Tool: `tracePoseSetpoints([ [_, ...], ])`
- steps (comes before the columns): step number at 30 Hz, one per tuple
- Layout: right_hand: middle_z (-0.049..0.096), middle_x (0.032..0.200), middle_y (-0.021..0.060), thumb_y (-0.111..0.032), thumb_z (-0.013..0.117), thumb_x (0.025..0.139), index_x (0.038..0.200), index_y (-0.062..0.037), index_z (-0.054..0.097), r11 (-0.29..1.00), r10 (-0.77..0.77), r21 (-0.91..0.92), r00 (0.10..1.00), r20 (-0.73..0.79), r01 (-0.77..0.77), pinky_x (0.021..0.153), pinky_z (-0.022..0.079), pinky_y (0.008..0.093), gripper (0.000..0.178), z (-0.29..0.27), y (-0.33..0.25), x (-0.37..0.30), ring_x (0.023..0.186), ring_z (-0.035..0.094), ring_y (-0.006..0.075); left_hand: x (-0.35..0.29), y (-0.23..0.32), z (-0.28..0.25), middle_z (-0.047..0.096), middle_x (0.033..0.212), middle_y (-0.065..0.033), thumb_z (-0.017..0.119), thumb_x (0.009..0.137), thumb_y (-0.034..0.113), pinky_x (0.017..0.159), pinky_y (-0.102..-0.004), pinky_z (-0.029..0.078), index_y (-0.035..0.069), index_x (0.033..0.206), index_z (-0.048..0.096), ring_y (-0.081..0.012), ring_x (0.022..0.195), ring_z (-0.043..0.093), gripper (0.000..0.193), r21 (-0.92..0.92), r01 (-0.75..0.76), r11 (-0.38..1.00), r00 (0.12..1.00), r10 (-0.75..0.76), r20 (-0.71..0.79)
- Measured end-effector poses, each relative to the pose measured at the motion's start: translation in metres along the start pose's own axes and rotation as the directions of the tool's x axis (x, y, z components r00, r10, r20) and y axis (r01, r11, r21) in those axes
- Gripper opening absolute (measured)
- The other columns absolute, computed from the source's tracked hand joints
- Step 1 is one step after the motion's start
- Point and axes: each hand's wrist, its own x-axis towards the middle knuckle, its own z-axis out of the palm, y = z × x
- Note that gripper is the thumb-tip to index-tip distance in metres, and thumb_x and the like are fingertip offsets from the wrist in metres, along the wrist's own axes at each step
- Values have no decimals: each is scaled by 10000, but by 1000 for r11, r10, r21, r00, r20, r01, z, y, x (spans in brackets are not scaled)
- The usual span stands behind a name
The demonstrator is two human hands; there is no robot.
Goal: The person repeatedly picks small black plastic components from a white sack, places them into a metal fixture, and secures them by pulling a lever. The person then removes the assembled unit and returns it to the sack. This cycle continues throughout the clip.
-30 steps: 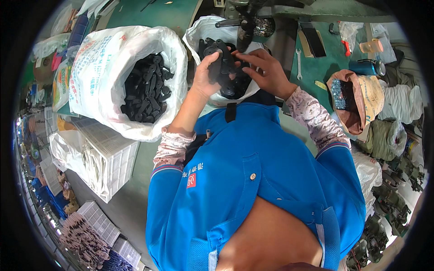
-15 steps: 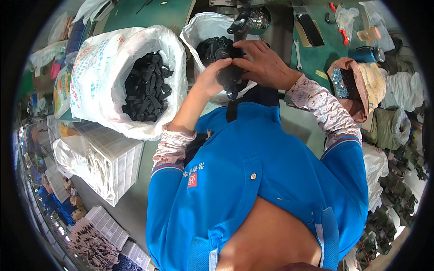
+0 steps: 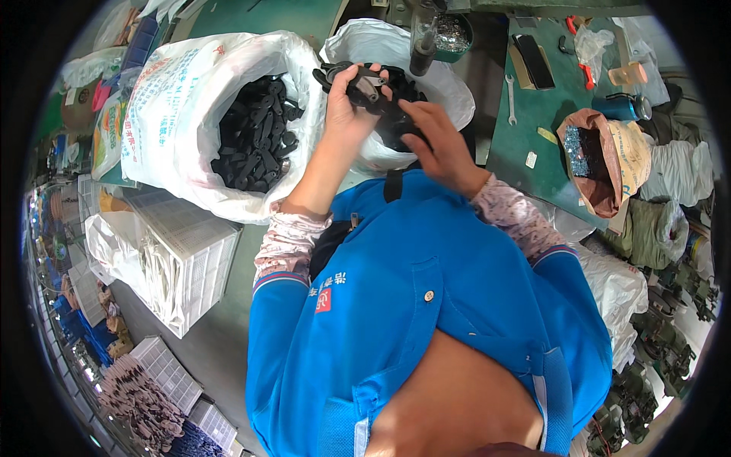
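Note:
Over the middle white bag (image 3: 460, 82), my left hand (image 3: 344, 120) is closed round a dark part (image 3: 367, 91) with a shiny face; its exact kind is unclear. Another black piece (image 3: 323, 76) juts out by the fingertips, and I cannot tell whether the hand holds it too. My right hand (image 3: 448, 151) is just to the right, fingers stretched out, with nothing visible in it. Below its fingertips, black parts (image 3: 394, 131) lie in the bag; contact with them cannot be made out. Left of my hands, a large white bag (image 3: 171, 114) holds many flat black parts (image 3: 259, 137).
A dark upright machine column (image 3: 423, 38) rises behind the bag, beside a bowl of small metal pieces (image 3: 454, 35). The green bench at right bears a wrench (image 3: 511, 99), a black flat box (image 3: 534, 61), and a brown bag of small pieces (image 3: 590, 190). White crates (image 3: 202, 259) stand lower left.
Both hands have come away from the machine column, toward me. My left hand now holds the dark part alone above the bag; my right hand has let go and dropped lower.

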Motion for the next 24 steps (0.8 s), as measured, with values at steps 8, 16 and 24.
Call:
tracePoseSetpoints([
  [8,563,1077,126,-1,638,782,1198,-73,564,999,21,-26,994,-108,-24,771,499,337,428,-1,-5,1,939,585,294,-9,-9,17,620,986,-127,617,805,212,839,-486,469,94,944,547,-296,962,580,195,91,22,996,997,-16,-71],
  [16,650,769,61,-62,575,874,1176,-63,595,825,451,456,874,-179,-333,508,423,199,303,-41,-5,27,576,519,50,-6,1,-3,587,1136,-165,612,813,218,831,-436,493,71,1054,539,-303,1030,565,292,181,84,980,993,-68,-96],
  [24,619,735,69,-111,525,915,1160,-7,570,818,398,494,910,-118,-294,472,405,195,270,-65,30,87,522,499,69,-11,6,-4,488,1280,-145,608,841,230,675,-336,511,103,1212,456,-254,1061,532,421,346,94,933,978,-151,141],
])
